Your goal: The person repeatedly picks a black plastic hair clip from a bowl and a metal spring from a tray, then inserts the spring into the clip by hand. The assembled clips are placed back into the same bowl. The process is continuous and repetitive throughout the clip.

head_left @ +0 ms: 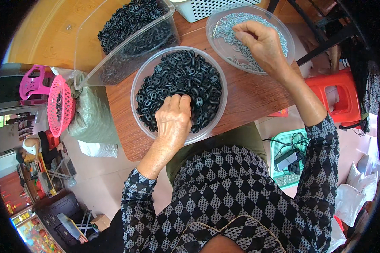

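Note:
A round clear tub [222, 71] in front of me is heaped with small black oval pieces [179, 69], each with two holes. My left hand [174, 117] rests on the near side of the heap, its fingers curled down and pressed together. The black pieces hide its fingertips, and what they grip cannot be made out. To the right, a second round clear tub [212, 30] holds many thin silvery screw-like pieces [230, 44]. Over that tub is my right hand [261, 42], thumb and fingers drawn together in a pinch. Anything between them is too small to make out.
A large clear bin [166, 21] of the same black pieces stands at the far left of the wooden table [257, 93]. Behind is a white basket [198, 10]. A red stool [340, 95], a green basket with cables [285, 179], a pink basket [55, 122] and sacks [90, 120] surround the table.

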`<action>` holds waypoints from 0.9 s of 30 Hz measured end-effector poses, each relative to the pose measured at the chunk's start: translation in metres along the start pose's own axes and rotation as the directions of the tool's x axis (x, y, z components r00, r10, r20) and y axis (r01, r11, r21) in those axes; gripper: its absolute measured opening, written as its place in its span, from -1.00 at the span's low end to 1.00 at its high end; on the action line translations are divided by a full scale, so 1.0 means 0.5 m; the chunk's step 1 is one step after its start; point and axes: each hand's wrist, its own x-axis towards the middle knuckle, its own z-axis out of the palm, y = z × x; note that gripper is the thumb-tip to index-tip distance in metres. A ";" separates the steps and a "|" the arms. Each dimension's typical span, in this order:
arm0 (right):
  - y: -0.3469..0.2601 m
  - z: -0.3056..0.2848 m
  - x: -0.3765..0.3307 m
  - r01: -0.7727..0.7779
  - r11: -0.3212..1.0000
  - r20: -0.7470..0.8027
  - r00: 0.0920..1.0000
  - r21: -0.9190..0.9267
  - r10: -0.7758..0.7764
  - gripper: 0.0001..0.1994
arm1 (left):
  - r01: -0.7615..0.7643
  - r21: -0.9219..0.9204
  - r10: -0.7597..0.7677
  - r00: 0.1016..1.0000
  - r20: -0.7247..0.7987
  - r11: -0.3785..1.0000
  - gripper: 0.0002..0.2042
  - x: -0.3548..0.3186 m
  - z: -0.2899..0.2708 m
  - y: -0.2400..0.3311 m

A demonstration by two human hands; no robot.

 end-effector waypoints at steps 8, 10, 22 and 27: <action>0.027 -0.034 -0.023 -0.091 0.996 0.010 0.996 -0.012 0.091 -0.87 | -0.074 0.024 0.074 0.997 0.001 0.997 -0.79 0.005 0.016 0.004; 0.037 -0.038 -0.026 -0.135 0.991 0.018 0.991 0.004 0.135 -0.87 | -0.076 -0.010 0.075 0.997 -0.017 0.997 -0.84 0.008 0.016 0.005; 0.066 -0.001 -0.015 0.159 0.958 0.423 0.905 -0.239 -0.045 -0.90 | 0.039 -0.257 -0.052 0.998 -0.044 0.966 -0.93 0.007 -0.018 0.005; 0.082 0.027 -0.018 0.314 0.891 0.412 0.896 -0.327 -0.164 -0.97 | 0.230 -0.456 -0.244 0.969 0.030 0.860 -0.95 -0.009 -0.027 0.007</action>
